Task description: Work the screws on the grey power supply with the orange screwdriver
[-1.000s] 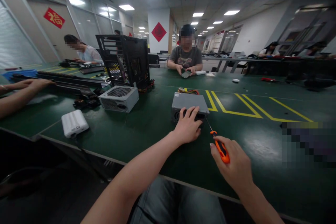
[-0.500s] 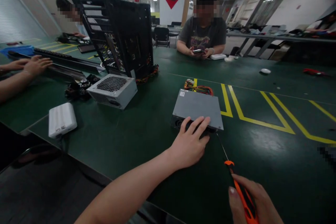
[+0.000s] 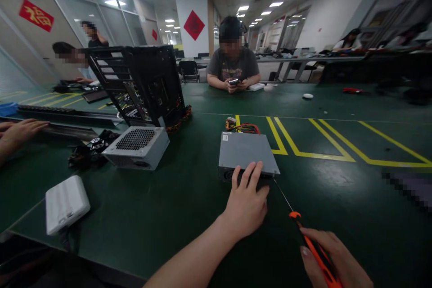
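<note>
A grey computer power supply (image 3: 246, 150) lies on the green table, its bundle of coloured cables (image 3: 245, 127) at the far side. My left hand (image 3: 246, 198) holds its near edge, fingers spread on the top face and thumb low by the near side. In my right hand (image 3: 332, 256) is an orange and black screwdriver (image 3: 317, 252), gripped by the handle. Its thin shaft points up and left, and the tip is at the near right corner of the power supply. Whether the tip sits in a screw is too small to tell.
A second power supply (image 3: 138, 144) stands left, before an open black computer case (image 3: 141, 85). Near the front left edge lies a white box with a cable (image 3: 67, 204). A co-worker's hand (image 3: 25, 132) rests by metal strips. Another person (image 3: 232, 60) sits opposite, holding a phone.
The camera view has tilted up and shifted right, so everything appears lower and further left. Both hands keep their places at the power supply and screwdriver.
</note>
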The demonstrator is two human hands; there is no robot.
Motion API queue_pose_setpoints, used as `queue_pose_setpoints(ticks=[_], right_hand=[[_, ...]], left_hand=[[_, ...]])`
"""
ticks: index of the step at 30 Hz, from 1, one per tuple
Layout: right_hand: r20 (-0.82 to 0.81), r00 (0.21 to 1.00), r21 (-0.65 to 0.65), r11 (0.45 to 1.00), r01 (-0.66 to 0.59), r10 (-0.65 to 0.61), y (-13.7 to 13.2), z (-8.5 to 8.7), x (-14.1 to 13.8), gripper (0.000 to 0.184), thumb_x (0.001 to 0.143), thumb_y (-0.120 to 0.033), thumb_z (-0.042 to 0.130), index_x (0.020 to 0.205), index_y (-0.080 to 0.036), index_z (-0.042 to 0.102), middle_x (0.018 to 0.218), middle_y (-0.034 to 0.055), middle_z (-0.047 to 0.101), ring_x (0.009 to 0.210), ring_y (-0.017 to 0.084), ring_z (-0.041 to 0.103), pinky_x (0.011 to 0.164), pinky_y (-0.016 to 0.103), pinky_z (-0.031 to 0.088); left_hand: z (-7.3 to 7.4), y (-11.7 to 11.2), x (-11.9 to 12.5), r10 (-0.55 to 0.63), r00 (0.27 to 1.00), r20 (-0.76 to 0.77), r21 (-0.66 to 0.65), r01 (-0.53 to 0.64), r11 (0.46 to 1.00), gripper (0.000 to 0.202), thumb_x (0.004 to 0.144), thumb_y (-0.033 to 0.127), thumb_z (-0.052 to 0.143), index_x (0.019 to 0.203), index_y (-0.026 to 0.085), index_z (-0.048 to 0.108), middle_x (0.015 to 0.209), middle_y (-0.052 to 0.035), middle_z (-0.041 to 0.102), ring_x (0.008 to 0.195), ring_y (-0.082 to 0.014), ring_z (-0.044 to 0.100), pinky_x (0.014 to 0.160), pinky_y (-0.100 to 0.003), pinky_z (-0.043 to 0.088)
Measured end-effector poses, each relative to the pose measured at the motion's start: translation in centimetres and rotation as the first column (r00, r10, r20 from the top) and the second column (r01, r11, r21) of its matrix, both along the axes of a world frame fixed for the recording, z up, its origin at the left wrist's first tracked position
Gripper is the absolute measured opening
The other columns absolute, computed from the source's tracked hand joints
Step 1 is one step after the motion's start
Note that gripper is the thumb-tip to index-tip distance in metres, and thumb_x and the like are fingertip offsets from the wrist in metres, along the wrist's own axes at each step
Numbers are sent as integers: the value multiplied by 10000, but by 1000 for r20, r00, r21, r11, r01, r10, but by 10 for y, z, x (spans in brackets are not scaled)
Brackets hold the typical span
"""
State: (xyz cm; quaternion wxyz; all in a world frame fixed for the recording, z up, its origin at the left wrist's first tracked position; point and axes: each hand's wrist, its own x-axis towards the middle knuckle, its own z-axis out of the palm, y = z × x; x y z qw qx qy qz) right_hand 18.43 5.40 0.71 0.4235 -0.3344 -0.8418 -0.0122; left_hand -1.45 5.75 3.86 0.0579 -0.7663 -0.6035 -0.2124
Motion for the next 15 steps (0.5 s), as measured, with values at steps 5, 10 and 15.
queue_pose_setpoints(ticks=[5, 10, 15], right_hand=[[-43, 999, -7, 1000, -23, 23, 1, 6, -4, 179, 829, -316, 482, 961, -209, 537, 732, 21, 600, 576, 140, 578, 509, 259, 462], [-40, 999, -3, 1000, -17, 17, -5, 10, -6, 175, 834, -307, 475, 958, -196, 531, 733, 18, 589, 590, 132, 567, 533, 249, 463], [-45, 998, 32, 999, -37, 38, -8, 6, -4, 191, 821, -312, 512, 967, -194, 547, 768, 27, 587, 653, 148, 562, 605, 279, 466]], left_hand=[[-2, -1, 1, -11, 1000, 18, 26, 11, 1000, 256, 813, 252, 506, 1050, 217, 596, 1477, -83, 184, 1347, -283, 151, 1066, -547, 171], [-4, -4, 3, 9, 999, 31, 63, -11, 998, 229, 796, 244, 529, 1007, 210, 613, 1468, -88, 204, 1347, -275, 146, 1068, -542, 148], [-2, -6, 3, 2, 1000, -10, 78, -2, 997, 250, 781, 248, 551, 1022, 218, 612, 1461, -84, 223, 1342, -271, 160, 1066, -535, 156]])
